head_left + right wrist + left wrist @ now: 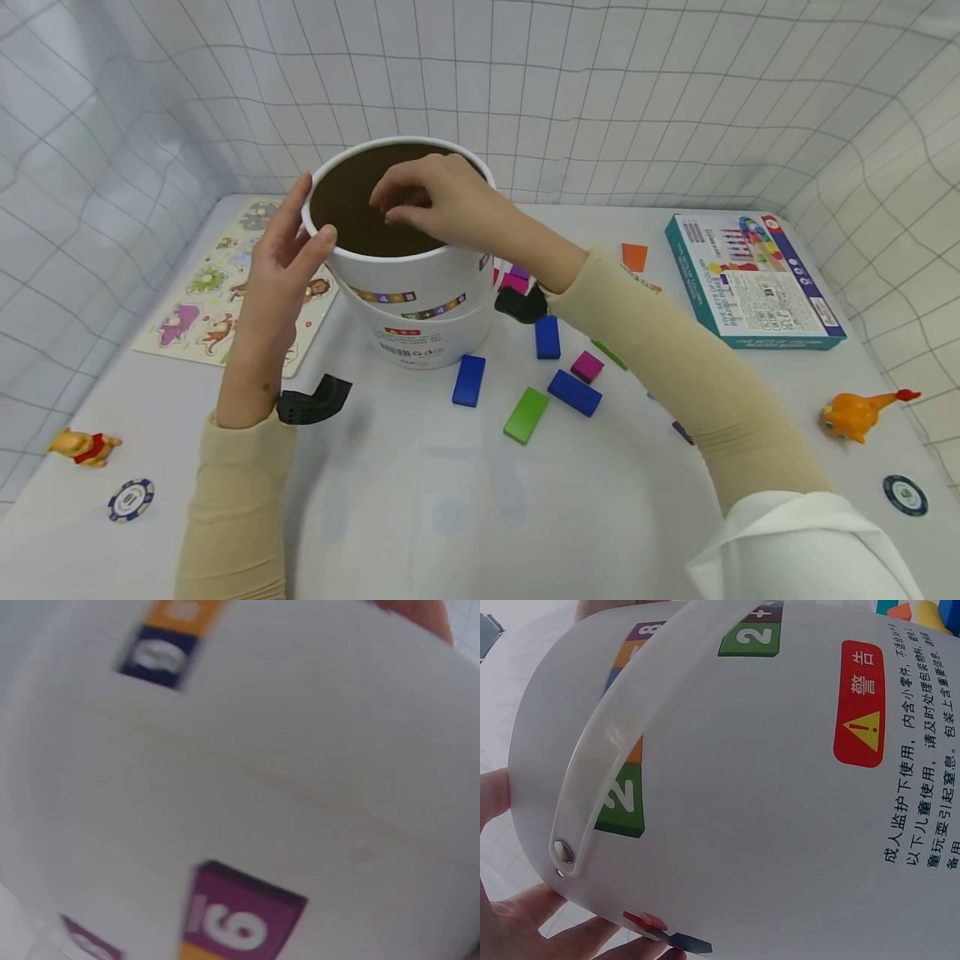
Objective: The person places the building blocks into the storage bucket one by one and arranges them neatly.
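Observation:
A white bucket with printed coloured number blocks stands on the table, its mouth facing up. In the left wrist view its white handle lies across the outer wall. My left hand steadies the left side of the bucket, with thumb and spread fingers against the outside near the rim. Over the mouth hangs my right hand, fingers loosely bent downward and nothing visible between them. The dark interior hides what lies inside. Below the right forearm lie blue blocks, a green block and a magenta block.
An animal puzzle board lies at the left, partly behind the left arm. A teal-edged box is at the back right. Small figures and an orange toy flank the work, with poker chips nearby. White netting surrounds the table.

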### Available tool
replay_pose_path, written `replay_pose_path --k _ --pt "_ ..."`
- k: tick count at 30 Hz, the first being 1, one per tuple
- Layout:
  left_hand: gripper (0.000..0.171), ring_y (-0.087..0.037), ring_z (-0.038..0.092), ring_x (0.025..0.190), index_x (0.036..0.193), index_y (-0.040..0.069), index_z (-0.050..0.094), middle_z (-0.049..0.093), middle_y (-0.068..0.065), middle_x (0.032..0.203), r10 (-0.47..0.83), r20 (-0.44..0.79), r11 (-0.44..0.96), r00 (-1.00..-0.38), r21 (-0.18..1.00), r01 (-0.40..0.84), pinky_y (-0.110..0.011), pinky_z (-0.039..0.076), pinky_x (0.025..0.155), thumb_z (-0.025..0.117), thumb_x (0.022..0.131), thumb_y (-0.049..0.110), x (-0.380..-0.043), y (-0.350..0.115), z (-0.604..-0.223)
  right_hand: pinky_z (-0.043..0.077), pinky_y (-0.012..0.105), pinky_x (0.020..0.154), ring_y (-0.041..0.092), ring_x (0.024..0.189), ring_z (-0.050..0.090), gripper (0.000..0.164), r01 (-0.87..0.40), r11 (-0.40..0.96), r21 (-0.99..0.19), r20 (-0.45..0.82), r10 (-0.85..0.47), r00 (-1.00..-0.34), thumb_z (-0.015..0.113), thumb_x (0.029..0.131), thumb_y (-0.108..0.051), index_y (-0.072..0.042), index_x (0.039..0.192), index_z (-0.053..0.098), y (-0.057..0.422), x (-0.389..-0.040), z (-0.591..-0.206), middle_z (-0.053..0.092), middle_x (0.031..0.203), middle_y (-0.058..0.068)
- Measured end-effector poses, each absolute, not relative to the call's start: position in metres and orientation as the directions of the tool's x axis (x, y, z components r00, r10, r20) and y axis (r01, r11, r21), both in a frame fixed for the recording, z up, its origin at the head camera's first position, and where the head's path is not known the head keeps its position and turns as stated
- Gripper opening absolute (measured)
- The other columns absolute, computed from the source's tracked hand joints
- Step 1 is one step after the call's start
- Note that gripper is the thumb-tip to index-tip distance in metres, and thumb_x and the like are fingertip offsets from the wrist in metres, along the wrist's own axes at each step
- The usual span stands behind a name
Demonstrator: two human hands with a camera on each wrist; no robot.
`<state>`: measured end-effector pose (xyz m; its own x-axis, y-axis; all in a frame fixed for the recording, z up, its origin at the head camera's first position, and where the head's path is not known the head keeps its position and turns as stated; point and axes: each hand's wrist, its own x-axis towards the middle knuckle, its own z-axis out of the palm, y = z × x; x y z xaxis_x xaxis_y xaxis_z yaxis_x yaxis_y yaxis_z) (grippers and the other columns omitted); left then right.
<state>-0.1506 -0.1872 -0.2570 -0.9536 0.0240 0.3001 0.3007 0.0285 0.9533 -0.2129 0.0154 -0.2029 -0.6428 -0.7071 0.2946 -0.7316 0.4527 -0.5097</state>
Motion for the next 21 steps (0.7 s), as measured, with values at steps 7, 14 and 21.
replay_pose_path --k 7,14,21 --pt "0.060 -0.024 0.024 0.131 0.138 0.024 0.032 0.021 0.006 0.145 0.018 0.300 0.010 -0.954 0.954 0.301 -0.046 0.021 0.103 0.055 0.084 0.017 -0.150 -0.186 -0.256 0.046 0.022 0.082 0.005 0.098 0.056 0.024 -0.733 0.234 -0.639 0.598 -0.448 -0.665 0.060 0.082 -0.007 -0.006 0.106 0.062 0.074 -0.160 -0.231 0.062 0.104 0.000" --pt "0.060 -0.023 0.024 0.131 0.139 0.021 0.031 0.022 0.003 0.145 0.015 0.310 -0.024 -0.951 0.951 0.309 -0.045 0.025 0.102 0.056 0.084 0.015 -0.150 -0.185 -0.256 0.046 0.019 0.080 0.006 0.097 0.057 0.025 -0.444 0.432 -0.785 0.352 -0.278 -0.894 0.058 0.085 -0.014 -0.013 0.110 0.060 0.147 -0.110 -0.300 0.062 0.105 -0.003" --pt "0.060 -0.021 0.025 0.131 0.138 0.019 0.032 0.022 0.005 0.145 0.007 0.313 -0.050 -0.950 0.949 0.312 -0.041 0.027 0.101 0.055 0.084 0.014 -0.151 -0.183 -0.256 0.048 0.027 0.081 0.013 0.097 0.058 0.028 -0.199 0.570 -0.797 0.086 -0.220 -0.972 0.058 0.086 -0.018 -0.012 0.113 0.060 0.189 -0.078 -0.358 0.063 0.106 0.002"
